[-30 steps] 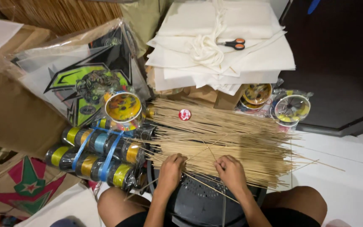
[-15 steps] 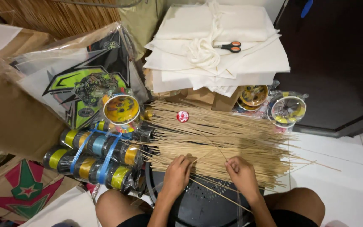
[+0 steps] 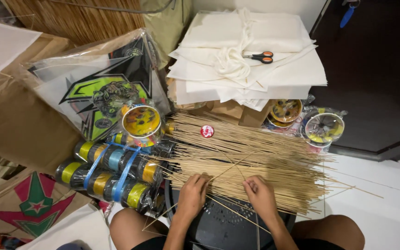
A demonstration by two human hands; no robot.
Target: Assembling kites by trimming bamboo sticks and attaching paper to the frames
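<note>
Both hands shifted slightly forward into heap of thin pale bamboo sticks (image 3: 251, 155) on round black stool (image 3: 228, 227). Left hand (image 3: 193, 196) curled, fingertips pinching sticks; right hand (image 3: 260, 196) half-closed, picking single stick.

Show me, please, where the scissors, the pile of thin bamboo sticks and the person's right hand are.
scissors (image 3: 261, 56), head view, on the orange handles atop the white paper stack.
pile of thin bamboo sticks (image 3: 255, 155), head view, on the middle of the pile.
right hand (image 3: 259, 196), head view, on the back of the hand.
</note>
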